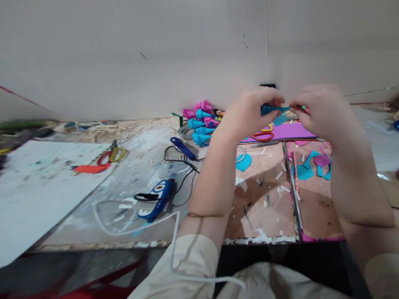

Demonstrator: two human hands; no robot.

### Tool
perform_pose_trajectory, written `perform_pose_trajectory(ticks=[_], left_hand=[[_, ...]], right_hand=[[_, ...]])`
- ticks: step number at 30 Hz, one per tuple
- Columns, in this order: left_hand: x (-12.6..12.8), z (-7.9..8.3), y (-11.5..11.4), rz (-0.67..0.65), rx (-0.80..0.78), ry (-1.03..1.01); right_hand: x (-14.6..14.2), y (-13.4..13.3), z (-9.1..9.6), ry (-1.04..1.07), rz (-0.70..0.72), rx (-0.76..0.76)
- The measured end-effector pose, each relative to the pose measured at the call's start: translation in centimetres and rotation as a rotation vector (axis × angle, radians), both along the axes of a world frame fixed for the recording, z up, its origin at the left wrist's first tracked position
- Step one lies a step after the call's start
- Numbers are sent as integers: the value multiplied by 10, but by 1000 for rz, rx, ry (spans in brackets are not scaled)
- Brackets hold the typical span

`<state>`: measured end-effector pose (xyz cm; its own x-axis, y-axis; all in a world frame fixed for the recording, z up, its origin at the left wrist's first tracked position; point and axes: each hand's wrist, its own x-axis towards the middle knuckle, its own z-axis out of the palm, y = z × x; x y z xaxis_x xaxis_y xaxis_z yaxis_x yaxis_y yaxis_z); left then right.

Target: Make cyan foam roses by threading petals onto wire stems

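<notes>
Both hands are raised over the back of the table, fingertips pinched close together. My left hand (254, 110) is closed on a blue piece (280, 119), thin and bendable like paper or foam. My right hand (319, 110) pinches the narrow right end of the same piece; motion blurs its fingers a little. Behind my left forearm lies a pile of blue and pink wrapped bundles (202, 129). Under the hands are a purple sheet (291, 131) and scissors with red and yellow handles (262, 136).
A blue corded tool (160, 199) and a white cable (102, 222) lie to the left. Another pair of scissors (107, 158) rests by a white board (52, 187). Blue cut-outs (304, 171) and paper scraps litter the right. A wall (187, 54) stands behind.
</notes>
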<state>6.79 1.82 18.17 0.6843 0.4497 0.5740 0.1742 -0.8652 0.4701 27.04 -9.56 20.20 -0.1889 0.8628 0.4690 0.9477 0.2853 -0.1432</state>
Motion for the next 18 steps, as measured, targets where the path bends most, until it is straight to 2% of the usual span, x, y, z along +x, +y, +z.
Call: perform_pose_trajectory(ticks=[9,13,18], left_hand=[[2,-4,6,-1,64,-30],[3,-4,4,25,27,-58],[3,-2,-1,-8,41,-108]], right_hand=[[-3,-1,1,-45,-95,53],[-6,-2,3,-10,-75,48],[-9,-2,3,1,-51,21]])
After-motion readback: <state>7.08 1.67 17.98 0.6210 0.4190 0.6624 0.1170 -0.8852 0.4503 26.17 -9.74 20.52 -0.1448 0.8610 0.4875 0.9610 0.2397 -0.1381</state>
